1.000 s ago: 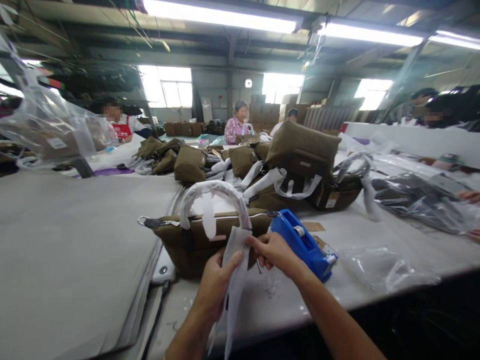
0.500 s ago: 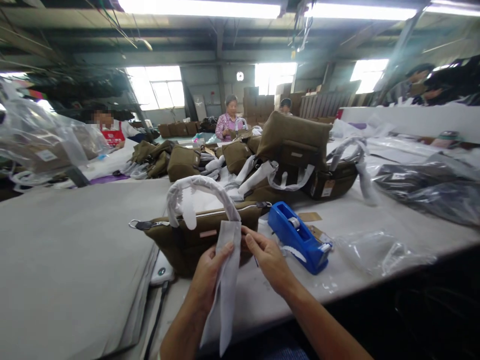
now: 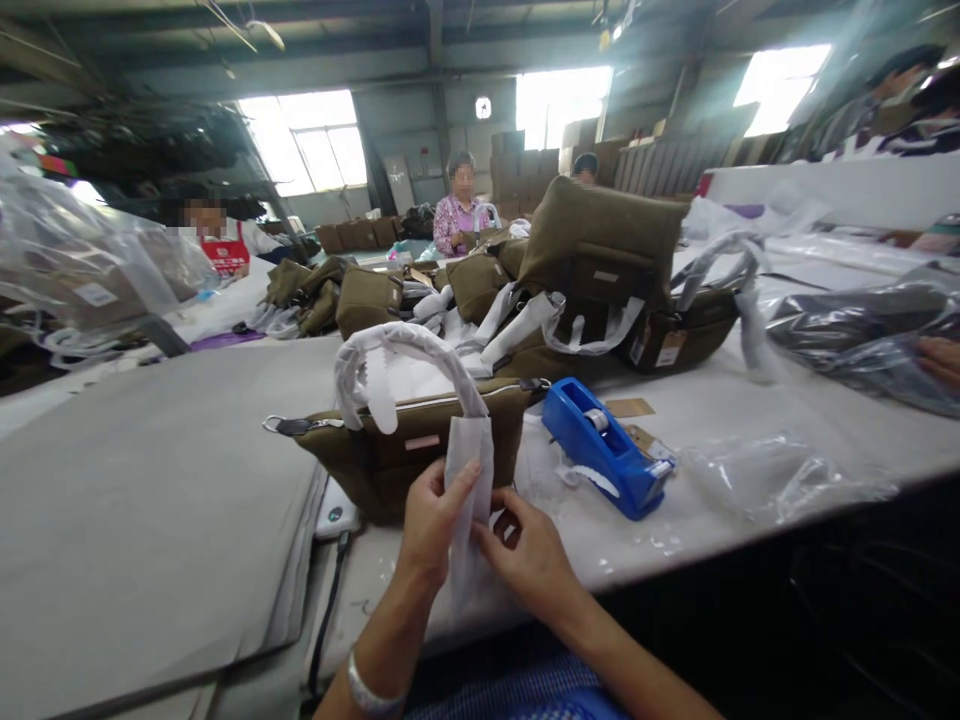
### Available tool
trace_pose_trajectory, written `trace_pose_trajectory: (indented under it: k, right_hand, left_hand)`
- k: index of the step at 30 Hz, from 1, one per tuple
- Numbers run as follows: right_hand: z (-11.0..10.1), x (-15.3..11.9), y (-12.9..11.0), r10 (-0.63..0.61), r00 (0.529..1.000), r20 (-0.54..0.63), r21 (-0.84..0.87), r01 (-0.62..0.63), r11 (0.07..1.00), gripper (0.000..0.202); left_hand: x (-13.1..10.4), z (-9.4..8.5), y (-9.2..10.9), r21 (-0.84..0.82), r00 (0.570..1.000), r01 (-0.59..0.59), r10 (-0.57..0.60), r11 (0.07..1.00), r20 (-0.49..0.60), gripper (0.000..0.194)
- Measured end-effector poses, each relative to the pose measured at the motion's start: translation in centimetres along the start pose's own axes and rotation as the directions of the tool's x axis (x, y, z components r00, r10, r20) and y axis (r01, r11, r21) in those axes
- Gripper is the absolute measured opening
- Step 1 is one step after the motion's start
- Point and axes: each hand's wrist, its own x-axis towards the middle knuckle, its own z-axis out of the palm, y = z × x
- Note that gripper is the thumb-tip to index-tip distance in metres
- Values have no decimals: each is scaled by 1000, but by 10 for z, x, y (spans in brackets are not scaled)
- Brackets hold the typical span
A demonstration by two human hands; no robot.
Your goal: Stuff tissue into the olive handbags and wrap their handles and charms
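Observation:
An olive handbag [image 3: 390, 455] stands upright on the table, its arched handle [image 3: 420, 338] wrapped in white paper. From the handle's right base hangs a white paper strip [image 3: 471, 440] over the bag's front. My left hand [image 3: 435, 515] pinches this strip, thumb on top. Lower on the strip's right edge, my right hand [image 3: 529, 550] is closed on it with thumb and fingertips. A blue tape dispenser [image 3: 604, 450] sits just right of the bag. Behind the bag's left part a white device [image 3: 335, 512] with a black cable lies partly hidden.
Grey sheets [image 3: 172, 500] are stacked at the left. More olive bags [image 3: 600, 240] are heaped behind. Clear plastic [image 3: 772, 480] lies right. Another person's hand [image 3: 941, 362] touches wrapped goods at the far right. People sit or stand farther back.
My right hand has moved down along the strip, and my left hand has shifted slightly. The strip's lower end has drawn together. The view has tilted down; another person's hand has appeared at the right edge.

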Motion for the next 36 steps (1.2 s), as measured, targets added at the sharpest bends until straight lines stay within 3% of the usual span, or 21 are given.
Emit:
trace_pose_trajectory:
  k: [3,7,11,13,16,19,24,27,30,36]
  right_hand:
    - [8,3,10,-114,987,-111,-145,97,985,5]
    - [18,-4,14,-196,969,-154,-176,168,970,11]
    - [17,-16,2,-137,988,-72,74,142,987,5]
    - [16,-20,-3,-120,993,-10,193,119,974,12]
    - [16,-22,-4,-88,996,-10,184,88,979,13]
    - [16,-18,0,-29,999,-12,138,31,990,17]
    - [9,-10,2,134,983,124,387,-173,906,30]
    - [8,-8,1,159,978,136,441,-203,874,34]
    - [9,-8,-1,140,978,154,444,-195,875,34]
    - [6,0,-6,17,990,137,349,-65,935,32]
  left_hand:
    - [1,2,-4,117,996,-81,83,990,-12,43]
    - [1,4,-10,285,979,-175,198,943,-54,41]
    - [0,4,-12,355,971,-184,225,917,-78,41]
    - [1,4,-13,364,970,-180,226,914,-88,42]
    - [4,4,-13,311,979,-144,182,939,-96,44]
    - [3,3,-5,152,996,-75,82,986,-43,45]
    - [-16,-16,5,-56,986,74,-65,996,151,49]
    - [-35,-33,-4,67,983,112,-120,991,139,52]
    - [-51,-45,-21,237,986,77,-109,969,126,50]
    - [-62,-47,-31,461,999,-53,51,886,16,41]
